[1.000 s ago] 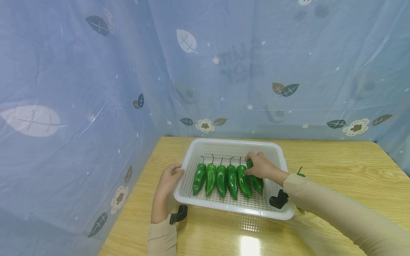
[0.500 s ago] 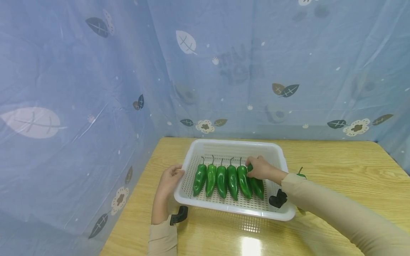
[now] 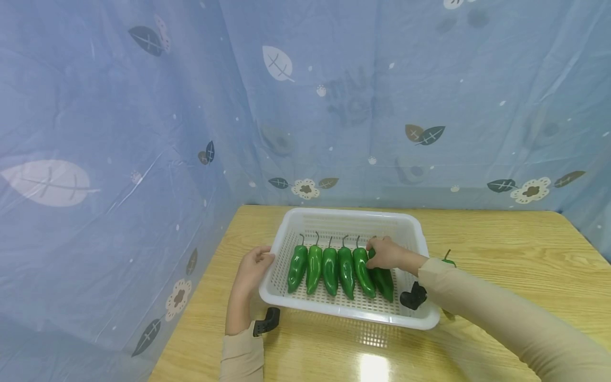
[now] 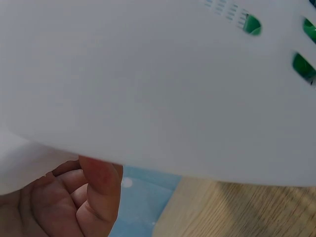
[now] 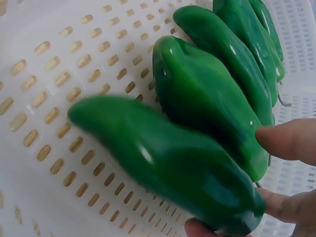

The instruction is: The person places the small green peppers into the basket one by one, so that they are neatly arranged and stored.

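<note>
A white plastic basket with a perforated floor stands on the table. Inside lies a row of several glossy green peppers, stems toward the far side. My right hand holds the rightmost green pepper near its stem end, fingers on both sides of it. In the right wrist view the thumb overlaps the neighbouring pepper. My left hand grips the basket's left rim; its curled fingers show under the rim in the left wrist view.
Another green pepper lies on the wooden table right of the basket, partly hidden by the right sleeve. A blue patterned curtain hangs behind the table and along its left side.
The rightmost pepper has shifted slightly toward the near side of the basket, and my right hand has moved a little with it. My left hand stays at the rim.
</note>
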{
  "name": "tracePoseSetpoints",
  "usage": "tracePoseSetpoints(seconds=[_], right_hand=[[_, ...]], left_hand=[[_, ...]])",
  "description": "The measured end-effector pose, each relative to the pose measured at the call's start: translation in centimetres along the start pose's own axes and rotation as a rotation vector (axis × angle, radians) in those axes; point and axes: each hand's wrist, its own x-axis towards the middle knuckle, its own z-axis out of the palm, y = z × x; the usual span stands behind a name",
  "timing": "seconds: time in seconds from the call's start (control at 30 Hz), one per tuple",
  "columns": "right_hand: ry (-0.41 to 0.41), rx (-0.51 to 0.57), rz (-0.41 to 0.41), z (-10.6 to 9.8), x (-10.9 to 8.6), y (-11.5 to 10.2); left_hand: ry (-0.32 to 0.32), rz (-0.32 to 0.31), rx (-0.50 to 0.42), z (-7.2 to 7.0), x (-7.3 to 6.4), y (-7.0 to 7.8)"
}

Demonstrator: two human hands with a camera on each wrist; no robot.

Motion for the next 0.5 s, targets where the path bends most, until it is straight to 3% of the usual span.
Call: tracePoseSetpoints(seconds=[0.33,0.5], right_hand=[[-0.042,0.038,0.052,0.42,0.61,-0.21],[-0.081,0.128,0.07,0.4,0.63,-0.31]], left_hand=[[0.001,0.004,0.007,-0.01,-0.02,-0.06],[0.005,0.008,0.017,0.02,-0.02,-0.02]])
